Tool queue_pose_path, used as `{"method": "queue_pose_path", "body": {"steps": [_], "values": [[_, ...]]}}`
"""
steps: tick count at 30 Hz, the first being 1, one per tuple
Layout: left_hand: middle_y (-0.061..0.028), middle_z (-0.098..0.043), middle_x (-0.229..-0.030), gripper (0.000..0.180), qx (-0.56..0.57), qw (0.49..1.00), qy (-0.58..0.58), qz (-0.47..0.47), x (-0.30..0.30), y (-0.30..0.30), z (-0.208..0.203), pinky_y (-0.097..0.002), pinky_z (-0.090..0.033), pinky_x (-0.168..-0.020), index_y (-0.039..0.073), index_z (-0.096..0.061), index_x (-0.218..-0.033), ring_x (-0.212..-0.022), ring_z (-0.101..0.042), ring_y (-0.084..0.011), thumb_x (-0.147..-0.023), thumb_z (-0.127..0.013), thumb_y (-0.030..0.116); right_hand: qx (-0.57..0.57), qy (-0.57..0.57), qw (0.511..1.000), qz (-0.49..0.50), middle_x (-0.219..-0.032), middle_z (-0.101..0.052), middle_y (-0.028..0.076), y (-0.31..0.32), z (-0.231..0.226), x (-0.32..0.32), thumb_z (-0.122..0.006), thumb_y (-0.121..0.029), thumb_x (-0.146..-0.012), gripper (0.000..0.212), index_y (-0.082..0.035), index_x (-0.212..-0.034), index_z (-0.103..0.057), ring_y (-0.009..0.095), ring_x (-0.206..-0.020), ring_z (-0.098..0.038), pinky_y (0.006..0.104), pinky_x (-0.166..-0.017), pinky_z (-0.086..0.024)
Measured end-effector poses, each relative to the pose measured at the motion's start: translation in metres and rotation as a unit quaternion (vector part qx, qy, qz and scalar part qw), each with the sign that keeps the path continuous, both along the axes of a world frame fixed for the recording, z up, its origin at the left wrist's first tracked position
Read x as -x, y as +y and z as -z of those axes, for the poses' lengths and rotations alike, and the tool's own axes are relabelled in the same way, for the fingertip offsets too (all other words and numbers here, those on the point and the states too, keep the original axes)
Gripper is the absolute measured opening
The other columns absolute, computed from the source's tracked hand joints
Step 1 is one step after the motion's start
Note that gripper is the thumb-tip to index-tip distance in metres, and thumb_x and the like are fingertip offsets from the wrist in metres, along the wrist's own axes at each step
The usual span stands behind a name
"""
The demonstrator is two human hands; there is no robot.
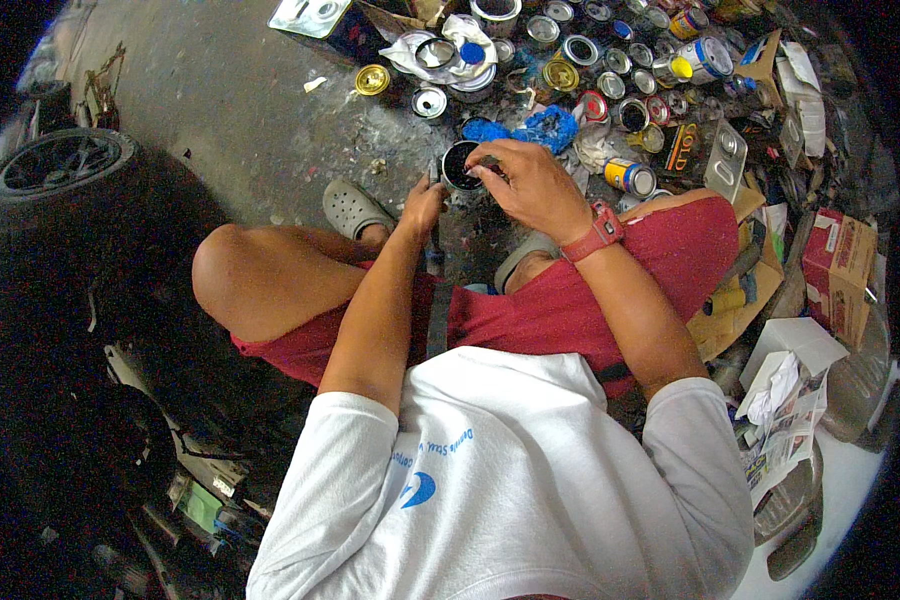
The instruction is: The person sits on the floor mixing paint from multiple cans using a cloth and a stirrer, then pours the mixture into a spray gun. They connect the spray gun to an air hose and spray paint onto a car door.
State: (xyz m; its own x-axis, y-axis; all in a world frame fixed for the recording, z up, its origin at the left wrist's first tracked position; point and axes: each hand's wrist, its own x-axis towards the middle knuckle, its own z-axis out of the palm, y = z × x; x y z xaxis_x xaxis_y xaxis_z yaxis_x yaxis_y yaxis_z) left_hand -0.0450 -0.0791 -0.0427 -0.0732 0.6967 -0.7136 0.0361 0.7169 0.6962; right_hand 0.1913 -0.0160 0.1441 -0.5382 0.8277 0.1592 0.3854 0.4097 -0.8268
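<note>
A round cup or can [460, 166] with a pale rim and dark inside is in front of me, between my feet. Beside its left edge, my left hand [425, 206] is wrapped round a narrow grey handle-like thing [433, 173]; whether it joins the cup I cannot tell. My right hand [533, 184], with a red wristwatch [596, 232] on its wrist, hangs over the cup's right edge. Its fingers are pinched together, and what they hold, if anything, is too small to name. Just beyond lies a crumpled blue cloth or plastic [545, 128].
Many open paint cans crowd the far right, among them a gold-rimmed can [372, 80] and a silver can [429, 102]. A blue-and-yellow can [630, 177] lies near my right knee. A large wheel [65, 165] stands at left. Cardboard boxes [838, 270] are at right.
</note>
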Motion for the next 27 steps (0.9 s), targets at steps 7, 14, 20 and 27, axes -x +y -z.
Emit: {"method": "queue_pose_path", "body": {"steps": [7,14,20,27], "values": [[-0.0074,-0.071,-0.102,0.051,-0.015,1.000,-0.010,0.000,0.003,-0.003,0.020,-0.0366,-0.053,-0.077,0.009,-0.062,-0.146,-0.083,-0.062,-0.0205,-0.096,-0.060,0.021,0.009,0.007,1.000,-0.024,-0.108,-0.078,0.018,0.003,0.000,-0.003,-0.069,-0.006,-0.097,0.015,-0.002,-0.109,-0.077,0.037,-0.100,-0.075,0.0435,-0.088,-0.060],[-0.0013,-0.062,-0.089,0.023,-0.013,1.000,-0.009,-0.025,-0.002,-0.003,0.021,-0.0333,-0.050,-0.069,0.008,-0.066,-0.125,-0.075,-0.058,-0.0167,-0.107,-0.059,0.020,-0.012,0.037,0.999,-0.017,-0.097,-0.073,0.017,0.005,0.002,-0.002,-0.069,-0.012,-0.098,0.012,-0.007,-0.107,-0.076,0.040,-0.096,-0.072,0.0481,-0.085,-0.058],[-0.0089,-0.073,-0.104,0.052,0.009,0.999,0.045,0.012,0.000,-0.002,0.015,-0.0367,-0.053,-0.080,0.005,-0.062,-0.146,-0.088,-0.064,-0.0212,-0.097,-0.060,0.022,-0.004,0.022,1.000,-0.019,-0.098,-0.073,0.017,0.004,0.004,-0.003,-0.068,-0.011,-0.099,0.013,-0.008,-0.108,-0.076,0.041,-0.097,-0.071,0.0490,-0.085,-0.057],[-0.0089,-0.073,-0.103,0.043,-0.020,1.000,0.006,0.014,0.003,-0.003,0.015,-0.0381,-0.053,-0.079,0.009,-0.066,-0.138,-0.084,-0.063,-0.0215,-0.098,-0.058,0.019,-0.028,0.005,1.000,0.005,-0.101,-0.073,0.018,0.006,0.002,-0.003,-0.066,-0.013,-0.101,0.015,-0.007,-0.110,-0.075,0.042,-0.096,-0.071,0.0501,-0.085,-0.057]]}}
